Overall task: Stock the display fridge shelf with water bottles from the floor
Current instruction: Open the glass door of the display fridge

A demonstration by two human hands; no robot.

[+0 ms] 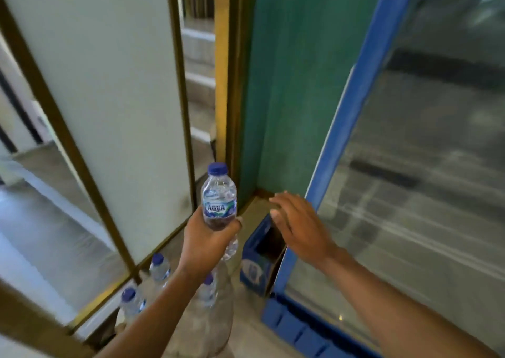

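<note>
Clear glossy plastic bottle [219,198], seemingly glass door [426,166]

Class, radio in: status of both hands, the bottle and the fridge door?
Left hand grips water bottle upright. Right hand open, empty, by blue fridge door. Three bottles on floor.

floor [254,338]: three capped water bottles [159,269] standing upright, blue carton [255,271] beside fridge door frame [289,327].

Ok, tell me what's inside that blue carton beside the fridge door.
The blue carton has its top open, but the inside is dark and shows no bottles. Its bottom is hidden by its own walls and the right hand.
</note>
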